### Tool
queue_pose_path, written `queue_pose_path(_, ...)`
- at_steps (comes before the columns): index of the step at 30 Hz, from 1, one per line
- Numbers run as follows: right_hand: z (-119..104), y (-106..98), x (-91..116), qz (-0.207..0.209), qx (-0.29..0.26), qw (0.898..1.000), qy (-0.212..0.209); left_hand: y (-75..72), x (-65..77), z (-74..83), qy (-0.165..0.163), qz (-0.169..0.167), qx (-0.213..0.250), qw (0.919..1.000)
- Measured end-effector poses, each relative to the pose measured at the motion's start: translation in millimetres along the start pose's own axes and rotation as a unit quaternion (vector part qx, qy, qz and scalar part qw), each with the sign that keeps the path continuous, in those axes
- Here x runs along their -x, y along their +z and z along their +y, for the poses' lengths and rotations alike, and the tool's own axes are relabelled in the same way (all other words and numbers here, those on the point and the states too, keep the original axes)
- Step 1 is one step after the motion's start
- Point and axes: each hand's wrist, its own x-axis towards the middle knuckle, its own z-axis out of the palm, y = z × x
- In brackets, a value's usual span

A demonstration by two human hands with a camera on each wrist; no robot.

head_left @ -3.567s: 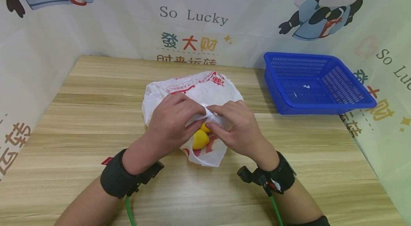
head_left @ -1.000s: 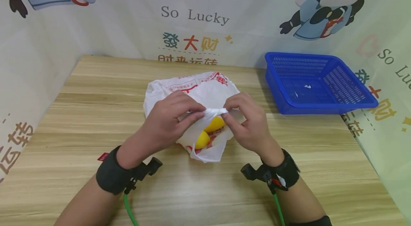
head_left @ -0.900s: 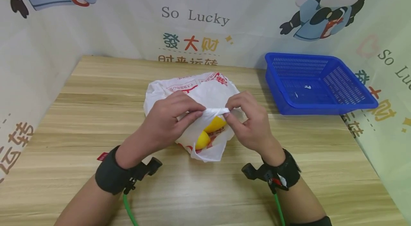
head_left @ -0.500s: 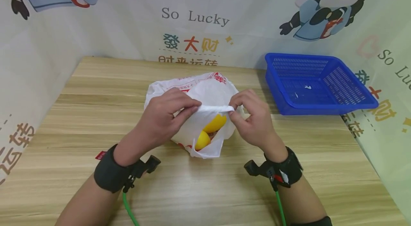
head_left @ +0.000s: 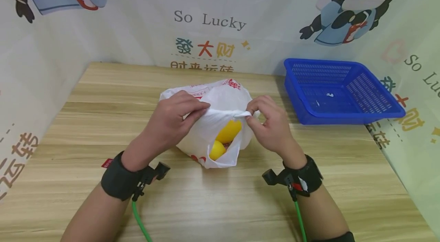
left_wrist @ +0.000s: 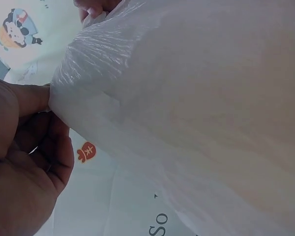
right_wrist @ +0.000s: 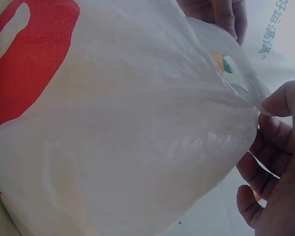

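A white plastic bag [head_left: 196, 139] with red print stands on the table in the head view. My left hand [head_left: 175, 120] pinches its upper edge on the left. Over on the right, my right hand [head_left: 271, 127] pinches the other end of that edge, which is stretched into a gathered band between them. Through a gap below the band show two smooth yellow rounded things, an upper one [head_left: 228, 131] and a lower one [head_left: 217, 150]; their kind is unclear. In both wrist views the thin plastic [left_wrist: 187, 108] fills most of the picture, pulled into creases at the fingertips [right_wrist: 280, 101].
A blue plastic basket [head_left: 350, 114] with slotted walls stands at the back right of the wooden table [head_left: 213, 211]. Small white scraps [head_left: 330, 94] lie in it. A printed cloth [head_left: 144, 16] hangs behind and at both sides.
My hands have moved apart along the bag's edge and slightly away from me, drawing the edge out straight and up. More of the upper yellow thing shows.
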Motion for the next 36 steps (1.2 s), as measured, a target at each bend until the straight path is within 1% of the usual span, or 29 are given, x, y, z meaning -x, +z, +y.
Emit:
queue_pose_path(4,4.5,-1.4,0.5,0.006,-0.011,1.0,0.005,-2.4,0.2,-2.0,-0.004,0.004,-0.007,1.0)
queue_pose_path(7,8.2,-2.7,1.0,0.008,-0.022,1.0,0.017,-4.3,0.1,-3.9,-0.011,0.007,-0.009,0.9999)
queue_pose_path(12,14.7,-4.6,1.4,0.005,-0.022,0.999,0.049,-7.6,0.7,-10.6,-0.03,0.003,-0.018,0.9994)
queue_pose_path(15,20.1,-5.5,1.3,0.006,-0.018,0.997,0.072,-9.9,1.1,-18.6,-0.039,-0.001,-0.033,0.9987)
queue_pose_path(17,25.2,-5.9,1.6,0.012,-0.018,0.995,0.096,-11.8,1.4,-25.4,-0.049,0.001,-0.044,0.9979)
queue_pose_path(20,34.2,-6.2,3.4,0.018,-0.02,0.988,0.151,-14.3,2.0,-35.4,-0.066,0.003,-0.053,0.9964)
queue_pose_path(24,44.0,-7.5,5.9,0.009,-0.013,0.977,0.213,-15.6,3.2,-45.8,-0.083,-0.001,-0.057,0.9949)
queue_pose_path(36,64.0,-18.6,7.6,-0.009,0.037,0.95,0.309,-16.8,8.8,-71.6,-0.127,-0.007,-0.071,0.9894)
